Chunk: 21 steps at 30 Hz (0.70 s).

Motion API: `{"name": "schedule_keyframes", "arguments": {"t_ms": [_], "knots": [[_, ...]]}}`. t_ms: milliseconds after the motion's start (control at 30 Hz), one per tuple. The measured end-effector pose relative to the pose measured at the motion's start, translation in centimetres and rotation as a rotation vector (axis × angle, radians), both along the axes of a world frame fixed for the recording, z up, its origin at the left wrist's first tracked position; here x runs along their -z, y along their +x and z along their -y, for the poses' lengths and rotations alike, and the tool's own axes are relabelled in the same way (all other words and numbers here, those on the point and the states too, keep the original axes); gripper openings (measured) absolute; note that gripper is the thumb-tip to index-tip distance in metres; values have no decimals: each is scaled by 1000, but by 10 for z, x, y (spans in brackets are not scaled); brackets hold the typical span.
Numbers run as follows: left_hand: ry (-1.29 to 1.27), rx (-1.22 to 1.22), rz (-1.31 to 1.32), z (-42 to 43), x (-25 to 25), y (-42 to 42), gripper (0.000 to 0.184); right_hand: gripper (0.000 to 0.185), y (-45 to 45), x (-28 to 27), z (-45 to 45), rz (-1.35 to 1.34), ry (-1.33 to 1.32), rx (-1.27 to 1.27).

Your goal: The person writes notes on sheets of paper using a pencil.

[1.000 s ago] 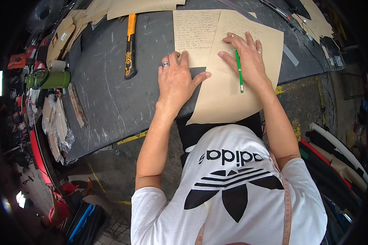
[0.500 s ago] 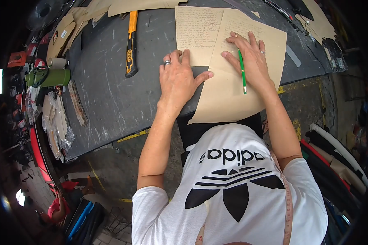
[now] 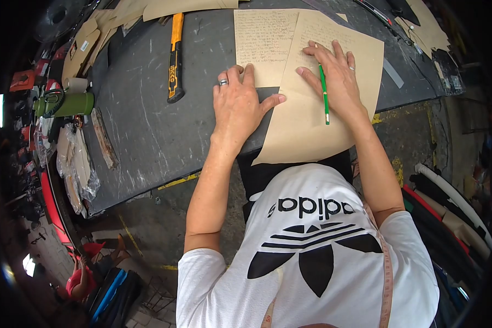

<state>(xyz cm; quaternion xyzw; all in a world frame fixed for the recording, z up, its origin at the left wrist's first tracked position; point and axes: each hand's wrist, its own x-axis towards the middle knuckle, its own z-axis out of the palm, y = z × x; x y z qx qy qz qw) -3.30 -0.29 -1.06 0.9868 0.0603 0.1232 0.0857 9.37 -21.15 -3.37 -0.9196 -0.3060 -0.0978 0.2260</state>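
My left hand (image 3: 236, 104) lies with spread fingers at the lower left edge of a written brown sheet (image 3: 262, 41), its thumb reaching the edge of a second sheet. My right hand (image 3: 336, 79) rests on that larger brown sheet (image 3: 300, 126), which carries faint handwriting near its top and hangs over the table's front edge. A green pencil (image 3: 324, 95) is held between the fingers of my right hand, pointing back toward me. Left of the hands, an orange and black hammer-like tool (image 3: 175, 60) lies on the dark table (image 3: 136, 126).
A green bottle (image 3: 65, 105) and plastic-wrapped pieces (image 3: 76, 164) are at the table's left end. Brown card pieces (image 3: 188, 6) lie along the back. A clear ruler-like strip (image 3: 392, 74) is at right. Another person (image 3: 79, 281) is at lower left.
The sheets and both hands appear slightly further right and higher in the view than one second ago. The hands keep nearly the same pose. The other person's arms have shifted.
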Motion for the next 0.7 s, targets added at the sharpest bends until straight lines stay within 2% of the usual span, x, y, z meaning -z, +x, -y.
{"name": "schedule_keyframes", "arguments": {"t_ms": [400,700], "knots": [[3,2,11,0,1,1,99,60,1,0,1,-16,0,10],[3,-7,-17,1,0,0,100,40,4,8,2,44,89,-17]]}}
